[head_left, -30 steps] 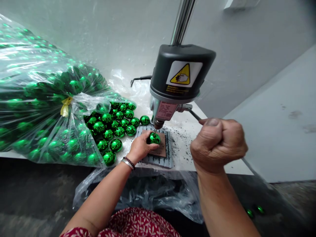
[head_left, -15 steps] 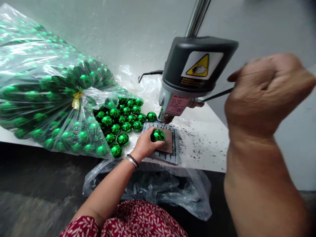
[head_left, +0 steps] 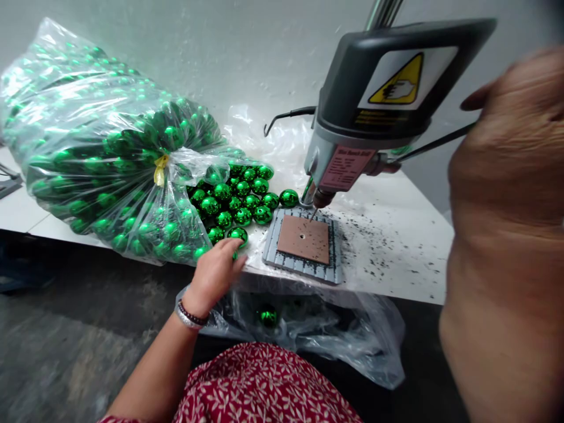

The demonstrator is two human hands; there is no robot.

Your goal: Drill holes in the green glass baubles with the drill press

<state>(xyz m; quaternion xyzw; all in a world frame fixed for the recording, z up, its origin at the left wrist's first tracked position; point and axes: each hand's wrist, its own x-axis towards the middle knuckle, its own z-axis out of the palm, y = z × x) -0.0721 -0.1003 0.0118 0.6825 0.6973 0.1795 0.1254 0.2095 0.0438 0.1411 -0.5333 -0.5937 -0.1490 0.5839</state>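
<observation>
On the white table (head_left: 418,276), near its front edge: one green ball (head_left: 237,236), at the fingertips of my left hand (head_left: 218,267); fingers half-curled and blurred, whether grasping or only touching I cannot tell. Beside it, loose green balls, a cluster, spilling from a large tied plastic bag (head_left: 101,147) with a yellow tie (head_left: 161,170). To the right, one brown board (head_left: 304,238) with a small hole, on a grey base plate (head_left: 335,267); drill bit (head_left: 314,214) above. Changed: my left hand is off the board and no longer steadies a ball under the bit, so I judge that no drilling is under way. One bench drill (head_left: 374,106); its lever (head_left: 436,141), gripped in my right hand (head_left: 511,141), partly out of view. Black shavings (head_left: 379,252), scattered. Below the edge, clear plastic sheeting (head_left: 374,346), another green ball (head_left: 267,317) now showing there.
</observation>
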